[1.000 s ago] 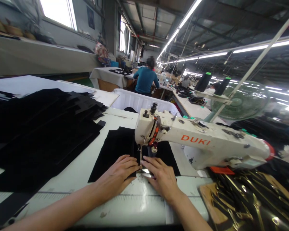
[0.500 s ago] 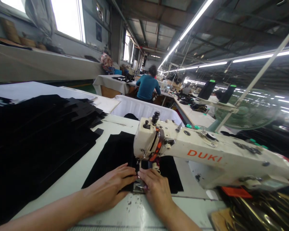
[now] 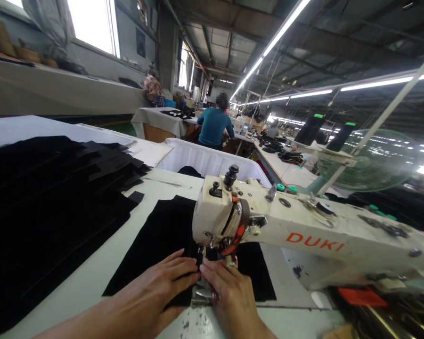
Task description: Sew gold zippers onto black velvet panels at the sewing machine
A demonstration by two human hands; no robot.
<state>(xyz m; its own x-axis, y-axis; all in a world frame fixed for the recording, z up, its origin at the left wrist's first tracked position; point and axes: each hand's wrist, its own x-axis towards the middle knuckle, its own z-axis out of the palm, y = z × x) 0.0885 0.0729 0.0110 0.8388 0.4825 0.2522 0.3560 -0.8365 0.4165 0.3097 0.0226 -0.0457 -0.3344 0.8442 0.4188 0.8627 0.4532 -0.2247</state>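
A black fabric piece (image 3: 151,245) lies flat on the pale table, passing under the head of a white sewing machine (image 3: 261,212) marked DUKI. My left hand (image 3: 171,280) rests on this fabric left of the needle, fingers stretched out and thumb apart. Close by on the right, my right hand (image 3: 229,287) has its fingers bent and together at the fabric by the presser foot (image 3: 202,252). Its thumb is hidden beneath it. The two hands' fingertips almost meet just in front of the needle. Below them, part of the metal needle plate (image 3: 201,294) shows.
A large stack of black fabric pieces (image 3: 56,212) covers the table's left side. Behind the machine stands a white plastic bin (image 3: 212,162). Thread cones (image 3: 309,129) and a green fan (image 3: 367,160) are at right. Farther back, a person in a teal top (image 3: 214,125) sits.
The view has shifted slightly, so the machine and table appear a little lower and larger. Both hands stay beside the needle on the black fabric, with little visible movement relative to it.
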